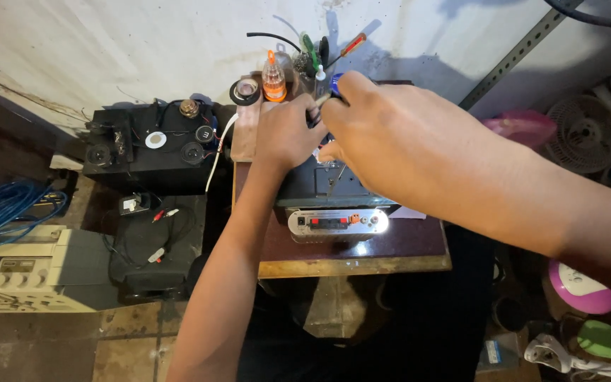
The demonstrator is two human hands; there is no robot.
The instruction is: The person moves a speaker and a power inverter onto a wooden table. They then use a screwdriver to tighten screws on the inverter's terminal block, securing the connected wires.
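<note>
- The right hand (pixel 383 131) is gripping a blue-handled screwdriver (pixel 335 83) above the small amplifier (pixel 337 212).
- The left hand (pixel 288 134) is resting curled on the amplifier, sitting mid-surface (pixel 419 247).
- Both hands are hiding its top.
- A tape roll (pixel 245 91) and orange bottle (pixel 274 81) are standing behind.

A small electronics repair workshop is shown. A worn wooden bench (pixel 362 265) is set against a stained wall, screwdrivers (pixel 351 46) are stood at its back, an opened black speaker box (pixel 151 152) with loose wiring is seen beside it, and blue cable (pixel 5 209) is coiled nearby.
</note>
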